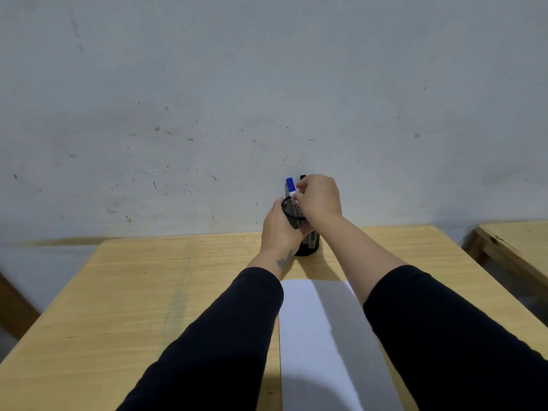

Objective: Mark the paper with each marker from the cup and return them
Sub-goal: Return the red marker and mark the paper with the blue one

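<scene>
A black mesh cup (308, 244) stands at the far edge of the wooden table (148, 292), tilted toward me. My left hand (278, 226) is wrapped around its left side. A blue-capped marker (290, 185) and a black-capped marker (302, 177) stick up out of the cup. My right hand (320, 198) is closed over the cup's mouth with its fingers pinched around a marker there; which marker it grips is hidden. A white sheet of paper (311, 336) lies on the table between my forearms, partly in shadow.
A grey scuffed wall (267, 84) rises directly behind the cup. A second wooden table (513, 241) stands to the right across a narrow gap. Bare wood stretches to the left of the paper.
</scene>
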`<state>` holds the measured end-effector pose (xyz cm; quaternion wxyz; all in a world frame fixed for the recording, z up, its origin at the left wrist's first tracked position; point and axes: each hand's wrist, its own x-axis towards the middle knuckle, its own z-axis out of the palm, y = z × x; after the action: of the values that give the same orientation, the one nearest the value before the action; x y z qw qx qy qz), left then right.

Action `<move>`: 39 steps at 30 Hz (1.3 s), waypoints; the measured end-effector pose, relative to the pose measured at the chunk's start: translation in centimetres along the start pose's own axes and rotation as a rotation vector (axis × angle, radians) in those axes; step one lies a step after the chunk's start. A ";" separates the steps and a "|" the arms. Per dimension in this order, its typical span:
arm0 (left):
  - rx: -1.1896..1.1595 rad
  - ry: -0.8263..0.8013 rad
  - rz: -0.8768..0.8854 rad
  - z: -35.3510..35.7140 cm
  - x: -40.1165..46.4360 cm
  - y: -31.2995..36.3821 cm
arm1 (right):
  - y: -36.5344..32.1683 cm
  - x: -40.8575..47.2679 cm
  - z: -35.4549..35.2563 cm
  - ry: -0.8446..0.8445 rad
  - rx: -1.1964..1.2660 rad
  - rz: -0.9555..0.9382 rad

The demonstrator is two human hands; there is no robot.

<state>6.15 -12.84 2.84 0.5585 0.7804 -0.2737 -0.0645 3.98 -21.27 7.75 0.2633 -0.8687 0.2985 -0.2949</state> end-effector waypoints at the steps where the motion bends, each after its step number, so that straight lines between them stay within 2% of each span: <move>1: -0.004 -0.004 -0.010 0.0 0.0 0.1 | 0.0 0.0 0.3 -0.001 -0.041 0.006; 8: -0.048 0.000 -0.052 -0.3 0.0 0.1 | -0.7 0.2 1.8 -0.080 -0.159 0.053; 11: -0.080 -0.011 -0.058 -0.4 -0.2 0.3 | -1.0 0.2 1.3 -0.056 -0.044 0.053; 15: -0.071 -0.025 -0.023 -0.2 -0.1 0.1 | -2.5 0.4 -1.5 0.083 0.162 -0.005; 22: -0.004 -0.034 -0.042 -0.5 -0.1 -0.3 | -4.0 -0.1 -7.6 0.187 0.315 -0.066; 24: -0.032 0.000 0.005 -1.3 -0.1 0.6 | -3.4 -0.7 -8.7 0.172 0.325 -0.065; 28: -0.124 0.165 0.206 -3.8 -0.7 4.0 | -1.6 -3.0 -9.1 0.065 0.323 -0.060; 30: -0.141 0.155 0.271 -4.9 -1.2 5.1 | -0.8 -4.5 -8.3 -0.004 0.302 -0.060; 35: -0.119 0.026 0.247 -5.9 -3.6 5.7 | 0.0 -7.8 -6.8 -0.088 0.234 -0.102; 39: -0.127 0.063 0.186 -6.2 -5.1 4.7 | -0.1 -9.9 -6.4 -0.121 0.209 -0.171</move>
<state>2.73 -6.16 8.37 0.6189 0.7162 -0.3225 -0.0052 -6.63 -16.33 8.71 0.3438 -0.8750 0.1747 -0.2926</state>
